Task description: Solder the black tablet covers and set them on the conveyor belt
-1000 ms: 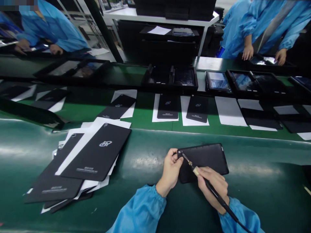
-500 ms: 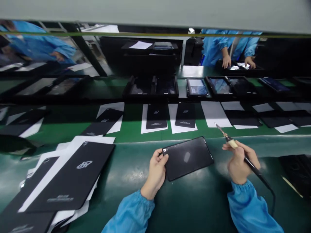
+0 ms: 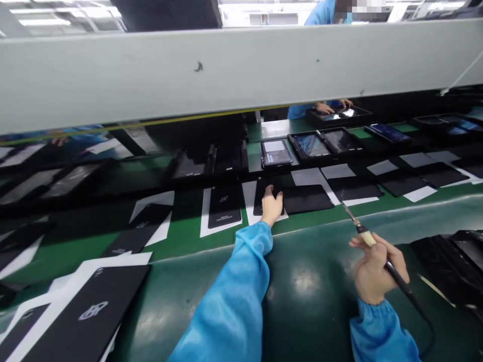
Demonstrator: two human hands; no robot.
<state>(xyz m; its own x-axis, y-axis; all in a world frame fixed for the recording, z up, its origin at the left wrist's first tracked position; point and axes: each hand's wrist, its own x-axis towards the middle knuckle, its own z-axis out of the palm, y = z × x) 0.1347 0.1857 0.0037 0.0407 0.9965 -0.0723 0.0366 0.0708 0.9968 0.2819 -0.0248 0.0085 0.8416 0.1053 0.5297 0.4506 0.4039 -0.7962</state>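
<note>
My left hand (image 3: 271, 205) reaches over the green belt, thumb and finger apart, covering part of a black tablet back cover (image 3: 262, 193) with a white sheet under it. Just right of that hand lies a dark tablet panel (image 3: 309, 199), its left edge beside the thumb and part of a white sheet (image 3: 307, 176) showing behind it. In my right hand (image 3: 377, 269) is a soldering iron (image 3: 368, 237), held like a pen. Its tip points up and left, near the belt's front edge, and its cord trails down to the right.
Black covers with a printed logo and white sheets form a stack (image 3: 90, 301) at lower left. Along the belt lie more covers (image 3: 225, 206) on sheets. Trays with tablets (image 3: 326, 143) stand behind it. A pale shelf (image 3: 241, 75) crosses overhead. Another person's hands (image 3: 332, 107) work beyond.
My left hand has moved forward to the belt, where the tablet panel it held now lies. My right hand still holds the soldering iron. The view has tilted up and turned right.
</note>
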